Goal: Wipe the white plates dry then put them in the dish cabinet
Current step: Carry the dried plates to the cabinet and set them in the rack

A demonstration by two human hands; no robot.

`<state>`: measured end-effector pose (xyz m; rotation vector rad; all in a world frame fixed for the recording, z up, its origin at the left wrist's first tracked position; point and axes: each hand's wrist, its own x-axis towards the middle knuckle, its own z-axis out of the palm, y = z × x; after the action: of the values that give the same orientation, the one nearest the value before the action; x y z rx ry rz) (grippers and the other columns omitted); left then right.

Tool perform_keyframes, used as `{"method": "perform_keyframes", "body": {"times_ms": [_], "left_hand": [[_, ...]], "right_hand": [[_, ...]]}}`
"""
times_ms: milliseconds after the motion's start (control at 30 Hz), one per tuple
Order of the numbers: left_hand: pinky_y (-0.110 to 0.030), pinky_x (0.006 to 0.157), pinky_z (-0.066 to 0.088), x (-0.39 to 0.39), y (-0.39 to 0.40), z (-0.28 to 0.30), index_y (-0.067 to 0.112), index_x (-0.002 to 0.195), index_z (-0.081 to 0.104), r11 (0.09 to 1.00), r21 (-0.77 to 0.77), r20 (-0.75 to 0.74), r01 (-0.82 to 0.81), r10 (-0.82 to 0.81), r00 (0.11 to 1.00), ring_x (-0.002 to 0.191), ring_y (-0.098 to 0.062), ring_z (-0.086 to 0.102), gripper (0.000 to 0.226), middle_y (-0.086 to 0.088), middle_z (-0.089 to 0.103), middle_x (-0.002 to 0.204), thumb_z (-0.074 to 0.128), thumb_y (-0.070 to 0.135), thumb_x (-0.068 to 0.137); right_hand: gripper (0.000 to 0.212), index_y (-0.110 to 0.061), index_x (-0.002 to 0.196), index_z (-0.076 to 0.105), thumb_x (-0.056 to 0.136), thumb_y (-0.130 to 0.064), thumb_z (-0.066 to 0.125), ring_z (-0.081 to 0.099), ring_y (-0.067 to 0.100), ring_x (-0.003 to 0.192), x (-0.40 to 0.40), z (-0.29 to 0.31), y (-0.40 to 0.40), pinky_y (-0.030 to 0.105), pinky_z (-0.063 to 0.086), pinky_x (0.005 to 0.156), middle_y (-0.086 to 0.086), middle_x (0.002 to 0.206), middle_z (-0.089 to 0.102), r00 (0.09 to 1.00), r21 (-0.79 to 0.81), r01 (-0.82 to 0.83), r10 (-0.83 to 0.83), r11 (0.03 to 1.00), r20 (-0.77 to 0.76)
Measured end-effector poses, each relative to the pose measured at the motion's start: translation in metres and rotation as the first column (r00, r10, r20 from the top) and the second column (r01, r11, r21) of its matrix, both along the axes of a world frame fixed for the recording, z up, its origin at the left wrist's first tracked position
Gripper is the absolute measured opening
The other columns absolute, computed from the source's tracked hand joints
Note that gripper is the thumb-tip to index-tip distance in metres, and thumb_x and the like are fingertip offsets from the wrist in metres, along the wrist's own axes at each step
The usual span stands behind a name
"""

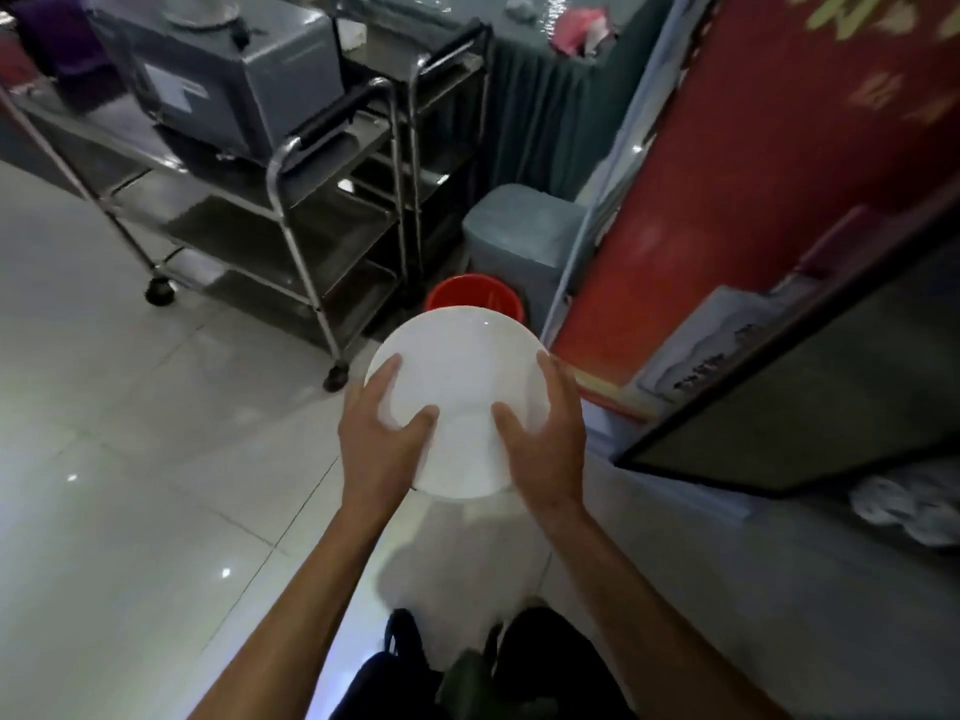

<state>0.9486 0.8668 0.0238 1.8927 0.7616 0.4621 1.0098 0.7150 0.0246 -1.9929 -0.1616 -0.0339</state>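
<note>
White plate (pixel 460 387) is up over the floor, we've got left hand (pixel 382 433) and right hand (pixel 540 433) clamped on its edges.

The person is showing two bare forearms with no sleeves reaching the left hand (pixel 382 433) or right hand (pixel 540 433), and is wearing dark trousers (pixel 545 662) below.

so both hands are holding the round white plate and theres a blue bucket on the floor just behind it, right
Not quite: the bucket is red, not blue. The head view shows the left hand and the right hand both gripping the round white plate, thumbs on top, with the red plastic bucket on the floor just behind it.
</note>
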Motion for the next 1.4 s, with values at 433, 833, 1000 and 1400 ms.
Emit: {"method": "perform_keyframes", "body": {"times_ms": [433, 833, 1000, 1400], "left_hand": [[-0.031, 0.096, 0.042, 0.168, -0.191, -0.001, 0.043, 0.133, 0.052, 0.872, 0.013, 0.05, 0.489, -0.489, 0.871, 0.116, -0.005, 0.045, 0.065, 0.018, 0.046, 0.133, 0.08, 0.027, 0.078], [0.006, 0.08, 0.027, 0.249, -0.423, 0.027, 0.026, 0.135, 0.058, 0.61, 0.081, 0.106, 0.788, -0.791, 0.602, 0.104, 0.008, 0.042, 0.065, 0.009, 0.053, 0.127, 0.081, 0.012, 0.077], [-0.024, 0.094, 0.038, 0.268, -0.487, 0.024, 0.035, 0.135, 0.057, 0.495, 0.004, 0.076, 0.869, -0.867, 0.493, 0.116, -0.007, 0.047, 0.063, 0.011, 0.051, 0.135, 0.079, 0.016, 0.08], [-0.022, 0.089, 0.045, 0.367, -0.634, 0.026, 0.027, 0.135, 0.059, 0.288, -0.117, 0.185, 0.951, -0.934, 0.305, 0.12, -0.015, 0.051, 0.065, 0.004, 0.055, 0.137, 0.076, 0.001, 0.078]], "right_hand": [[0.069, -0.026, 0.148, 0.043, 0.088, -0.019, 0.076, 0.043, -0.009, 0.128, 0.082, -0.007, -0.207, -0.001, 0.031, 0.097, -0.009, 0.15, 0.045, 0.877, 0.164, 0.476, -0.481, 0.864, -0.011], [0.071, -0.031, 0.146, 0.044, 0.085, -0.018, 0.078, 0.04, -0.002, 0.13, 0.104, 0.008, -0.416, 0.003, 0.03, 0.102, -0.011, 0.152, 0.042, 0.6, 0.166, 0.784, -0.799, 0.598, 0.038], [0.074, -0.03, 0.148, 0.041, 0.085, -0.018, 0.077, 0.037, -0.01, 0.122, 0.101, 0.002, -0.469, -0.008, 0.024, 0.089, -0.007, 0.154, 0.04, 0.508, 0.139, 0.852, -0.862, 0.504, 0.01], [0.072, -0.025, 0.149, 0.041, 0.086, -0.018, 0.075, 0.031, -0.012, 0.122, 0.172, 0.012, -0.585, -0.011, 0.023, 0.086, -0.008, 0.156, 0.036, 0.316, 0.1, 0.942, -0.947, 0.32, 0.049]]}}
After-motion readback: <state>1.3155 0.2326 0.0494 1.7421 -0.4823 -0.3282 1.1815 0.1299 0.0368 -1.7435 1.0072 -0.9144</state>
